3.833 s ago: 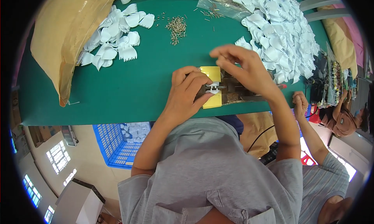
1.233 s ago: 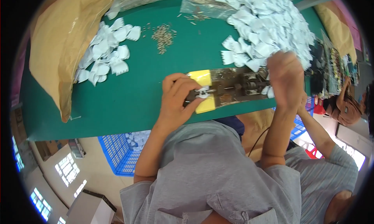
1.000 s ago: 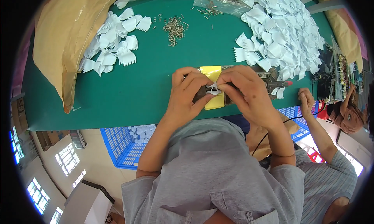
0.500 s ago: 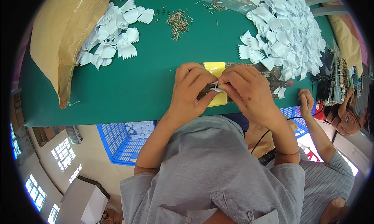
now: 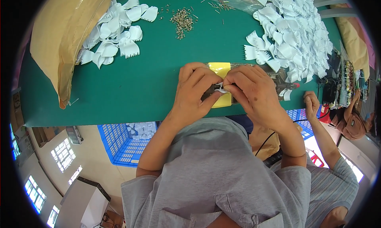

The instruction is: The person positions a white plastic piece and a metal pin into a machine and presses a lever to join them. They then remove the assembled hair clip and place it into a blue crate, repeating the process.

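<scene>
My left hand [image 5: 194,89] and my right hand [image 5: 254,89] meet over a dark metal fixture crossed by a yellow strip [image 5: 219,68]. Between my fingertips is a small white claw-clip piece [image 5: 223,90], mostly covered by the fingers. The left thumb and index finger pinch it from one side. On the other side, the right thumb and index finger close at the same spot; any small part inside that pinch is hidden. A pile of small metal springs [image 5: 182,25] lies beyond my hands on the green table [image 5: 139,85].
White toothed clip pieces heap at far right [image 5: 293,37] and spill beside a brown paper sack [image 5: 71,41] at left. Thin metal pins [image 5: 220,5] lie by a clear bag. Another person's hand [image 5: 312,104] rests at the right table edge. A blue basket [image 5: 119,148] stands below.
Both hands stay pinched at the same place, with barely any finger movement. The whole view has shifted very slightly.
</scene>
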